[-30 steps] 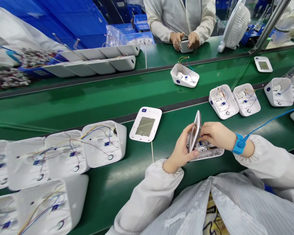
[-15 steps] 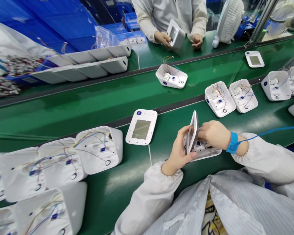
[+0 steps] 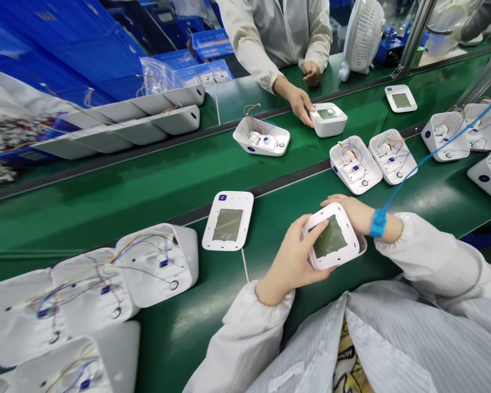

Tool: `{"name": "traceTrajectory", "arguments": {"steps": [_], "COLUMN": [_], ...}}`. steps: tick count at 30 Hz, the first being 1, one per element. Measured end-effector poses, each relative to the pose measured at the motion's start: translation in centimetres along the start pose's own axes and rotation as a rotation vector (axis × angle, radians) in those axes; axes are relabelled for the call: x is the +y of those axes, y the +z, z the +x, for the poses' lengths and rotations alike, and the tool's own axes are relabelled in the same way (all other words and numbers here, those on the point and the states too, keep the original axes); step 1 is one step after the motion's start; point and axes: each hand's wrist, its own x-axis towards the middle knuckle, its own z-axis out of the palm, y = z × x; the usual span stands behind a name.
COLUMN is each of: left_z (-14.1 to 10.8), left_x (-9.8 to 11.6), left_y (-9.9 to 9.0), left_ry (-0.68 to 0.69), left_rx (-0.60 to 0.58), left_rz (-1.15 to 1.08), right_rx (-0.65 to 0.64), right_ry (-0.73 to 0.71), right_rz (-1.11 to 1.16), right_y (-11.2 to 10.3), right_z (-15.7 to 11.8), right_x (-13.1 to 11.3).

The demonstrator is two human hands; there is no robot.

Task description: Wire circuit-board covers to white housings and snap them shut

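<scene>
A white front panel with a grey screen (image 3: 336, 237) lies over a white housing (image 3: 362, 246), whose edge shows at the right. My left hand (image 3: 297, 256) grips the panel and housing from the left, thumb on the screen. At the far side of the same unit is my right hand (image 3: 352, 214), wearing a blue wrist strap; its fingers are partly hidden behind the panel, with some tips showing beyond it. To the left, a separate screen panel (image 3: 228, 222) lies flat on the green bench (image 3: 180, 333).
Open wired housings (image 3: 157, 265) stand at the left, with more (image 3: 355, 165) at the right. Across the belt, a co-worker's hand (image 3: 298, 103) touches a white unit (image 3: 329, 121). A blue cord (image 3: 445, 143) runs from the strap. A fan (image 3: 362, 38) stands behind.
The panel has gone from upright to lying over the housing, screen up. My right hand has moved from inside to the far side. The co-worker's unit now rests on the belt.
</scene>
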Motion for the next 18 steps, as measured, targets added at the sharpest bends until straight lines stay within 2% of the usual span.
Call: {"name": "traceTrajectory", "arguments": {"steps": [2, 3, 5, 7, 11, 14, 18], "left_z": [-0.2, -0.3, -0.4, -0.4, 0.4, 1.0, 0.9], "left_x": [0.2, 0.3, 0.6, 0.8, 1.4, 1.6, 1.5], "left_y": [0.0, 0.2, 0.5, 1.0, 2.1, 2.9, 3.4], "left_ry": [0.004, 0.004, -0.018, -0.066, -0.141, -0.156, -0.197], "left_rx": [-0.065, -0.09, -0.114, -0.117, -0.115, -0.083, -0.076], "left_rz": [0.04, 0.052, 0.081, 0.109, 0.143, 0.152, 0.141], "right_rx": [-0.05, -0.036, 0.083, 0.181, 0.145, 0.182, 0.204], "right_ry": [-0.009, 0.015, 0.117, 0.241, 0.328, 0.345, 0.319], "right_rz": [0.215, 0.333, 0.54, 0.649, 0.591, 0.523, 0.646], "right_y": [-1.2, -1.7, -2.3, -2.2, -1.0, -0.4, 0.5], "right_z": [-0.5, -0.9, -1.8, -2.9, -4.8, -5.4, -6.2], "right_x": [1.3, 1.9, 2.9, 3.1, 2.3, 2.0, 2.3]}}
